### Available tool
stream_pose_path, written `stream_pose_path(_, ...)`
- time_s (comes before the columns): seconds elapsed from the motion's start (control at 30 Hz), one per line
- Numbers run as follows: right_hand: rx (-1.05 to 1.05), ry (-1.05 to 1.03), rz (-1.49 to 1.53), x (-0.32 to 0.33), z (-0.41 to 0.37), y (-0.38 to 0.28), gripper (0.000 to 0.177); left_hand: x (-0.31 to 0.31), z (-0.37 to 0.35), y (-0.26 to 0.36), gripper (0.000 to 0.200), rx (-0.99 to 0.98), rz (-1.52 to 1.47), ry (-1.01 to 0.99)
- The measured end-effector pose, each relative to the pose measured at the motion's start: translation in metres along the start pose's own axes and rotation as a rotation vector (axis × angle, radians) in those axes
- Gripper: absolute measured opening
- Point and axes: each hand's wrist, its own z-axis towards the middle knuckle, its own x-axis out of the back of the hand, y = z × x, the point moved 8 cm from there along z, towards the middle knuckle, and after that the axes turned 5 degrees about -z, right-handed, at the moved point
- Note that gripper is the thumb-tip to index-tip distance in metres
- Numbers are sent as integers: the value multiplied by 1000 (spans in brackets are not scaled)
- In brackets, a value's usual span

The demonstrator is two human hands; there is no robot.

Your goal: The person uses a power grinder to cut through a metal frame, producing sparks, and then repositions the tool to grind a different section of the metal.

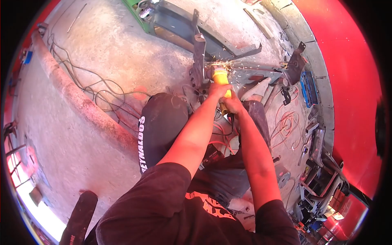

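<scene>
Throwing sparks at 12 o'clock, the yellow grinder sits in the left hand and right hand, both wrapped snug around it, right by some metal.

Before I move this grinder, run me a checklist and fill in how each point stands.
1. Two-handed grip: ok, left hand and right hand are both on the yellow grinder.
2. Hands gloved: not ok, both are bare.
3. Sparks stopped: not ok, sparks are flying at the grinder's head.
4. Power cord away from the sparks: ok, it leaves the rear end.
5. Upright metal piece secured: cannot tell, no clamp can be made out.
6. Disc sound: cannot tell, it is too small and hidden.
</scene>
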Motion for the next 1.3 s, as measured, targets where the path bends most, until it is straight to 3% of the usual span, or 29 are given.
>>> stream_pose_path(0.23,10,34,12,10,-5,-6,52,-13,7,-3,81,17,-26,-11)
stream_pose_path(0.33,7,-52,25,9,-1,-8,49,-6,-3,8,81,22,15,17)
stream_pose_path(0.63,35,-61,-16,0,-13,-23,58,-1,2,2,72,-10,-28,24)
stream_pose_path(0.73,10,-21,47,3,-16,-25,45,-2,-1,5,65,18,-21,23)
stream_pose_path(0.83,-109,57,-43,7,-21,-27,48,-3,6,0,64,5,-18,29)
stream_pose_path(1.03,-49,-80,-137,-2,0,-16,61,9,10,1,62,24,-19,58)
stream_pose_path(1.13,17,-35,-190,-6,8,-21,61,17,8,0,61,38,-31,74)
stream_pose_path(1.3,-89,-18,-83,-6,-23,-38,58,9,6,-4,61,2,25,69)
